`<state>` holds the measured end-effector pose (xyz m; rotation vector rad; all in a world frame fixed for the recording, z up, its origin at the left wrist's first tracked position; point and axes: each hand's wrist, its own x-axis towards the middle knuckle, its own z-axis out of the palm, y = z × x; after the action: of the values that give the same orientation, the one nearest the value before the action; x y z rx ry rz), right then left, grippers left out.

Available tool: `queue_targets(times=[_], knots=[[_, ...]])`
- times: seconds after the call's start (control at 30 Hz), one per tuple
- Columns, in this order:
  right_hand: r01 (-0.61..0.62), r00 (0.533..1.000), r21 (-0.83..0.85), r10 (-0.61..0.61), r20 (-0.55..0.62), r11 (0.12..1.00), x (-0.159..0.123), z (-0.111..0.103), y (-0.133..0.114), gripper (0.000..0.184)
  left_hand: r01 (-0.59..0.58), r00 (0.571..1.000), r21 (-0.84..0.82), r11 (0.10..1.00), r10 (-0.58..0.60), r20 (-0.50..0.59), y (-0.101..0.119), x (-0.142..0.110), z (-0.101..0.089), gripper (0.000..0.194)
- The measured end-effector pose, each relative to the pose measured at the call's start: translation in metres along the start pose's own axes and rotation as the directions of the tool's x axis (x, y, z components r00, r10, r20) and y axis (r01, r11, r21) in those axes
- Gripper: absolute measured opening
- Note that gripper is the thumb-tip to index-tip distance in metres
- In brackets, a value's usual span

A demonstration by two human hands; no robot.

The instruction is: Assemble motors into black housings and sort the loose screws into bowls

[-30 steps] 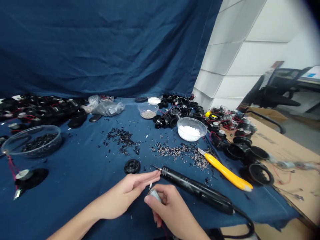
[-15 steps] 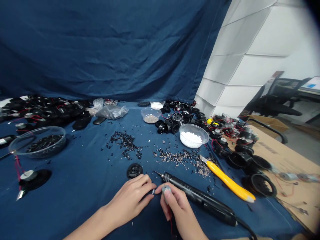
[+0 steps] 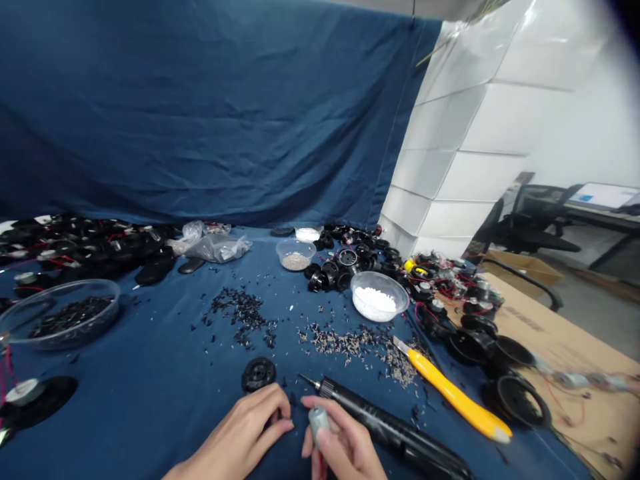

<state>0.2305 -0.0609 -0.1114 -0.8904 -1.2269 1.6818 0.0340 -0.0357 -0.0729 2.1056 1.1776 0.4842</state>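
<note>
I see just one camera, worn on the person's head — it looks forward and down over the blue cloth [image 3: 165,360] from close above. The left hand [image 3: 245,430] and right hand [image 3: 340,440] show nearest, around six o'clock. Farther off, the blue curtain [image 3: 200,113] spans ten o'clock to twelve, a white stack [image 3: 480,173] rises toward two — and a dark chair [image 3: 540,237] sits distant at three.
</note>
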Motion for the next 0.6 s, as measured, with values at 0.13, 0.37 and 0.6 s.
queue_targets(times=[0.13,0.37,0.6], knots=[[0.029,0.998,0.053,-0.026,-0.065,0.998,0.0,0.004,-0.001,0.061,0.085,0.995,-0.173,0.981,-0.094,-0.043,0.004,0.003,-0.002,0.019],[0.076,0.974,0.094,-0.053,-0.22,0.993,-0.014,0.012,-0.019,0.044,0.037,0.998,-0.284,0.958,-0.05,-0.038,0.011,0.004,-0.003,0.017],[0.089,0.983,0.071,-0.076,-0.166,0.993,-0.013,0.008,-0.02,0.04,-0.039,0.997,-0.144,0.989,0.03,-0.066,0.008,-0.002,-0.005,0.016]])
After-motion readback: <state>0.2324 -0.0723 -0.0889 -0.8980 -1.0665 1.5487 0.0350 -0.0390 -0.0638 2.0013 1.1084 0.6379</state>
